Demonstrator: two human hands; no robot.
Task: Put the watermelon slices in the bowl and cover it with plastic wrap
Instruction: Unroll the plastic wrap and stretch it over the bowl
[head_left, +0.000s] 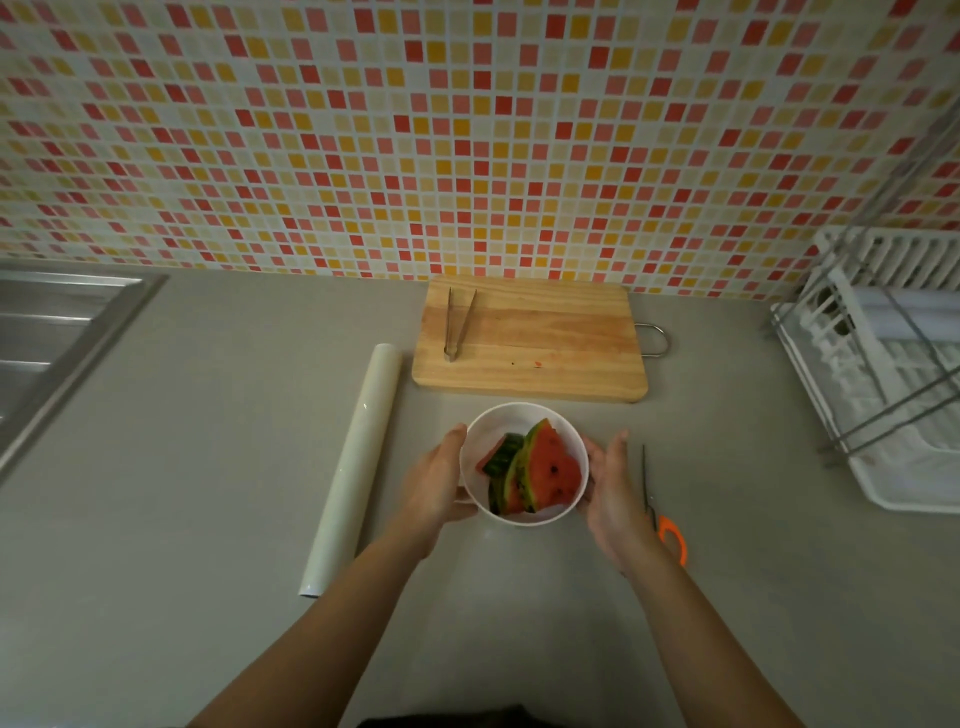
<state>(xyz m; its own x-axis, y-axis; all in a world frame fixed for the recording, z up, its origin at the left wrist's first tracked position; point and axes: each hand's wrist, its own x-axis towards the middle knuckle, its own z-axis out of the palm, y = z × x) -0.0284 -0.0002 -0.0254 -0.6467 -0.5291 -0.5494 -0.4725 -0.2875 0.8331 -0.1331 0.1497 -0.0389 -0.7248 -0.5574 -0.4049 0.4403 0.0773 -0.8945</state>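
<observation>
A white bowl sits on the grey counter in front of me, holding several watermelon slices that lean on one another, rinds to the left. My left hand cups the bowl's left side and my right hand its right side. No wrap covers the bowl. A white roll of plastic wrap lies on the counter left of the bowl, running from near to far.
A wooden cutting board with metal tongs lies behind the bowl. Orange-handled scissors rest right of my right hand. A white dish rack stands at the far right, a steel sink at the far left.
</observation>
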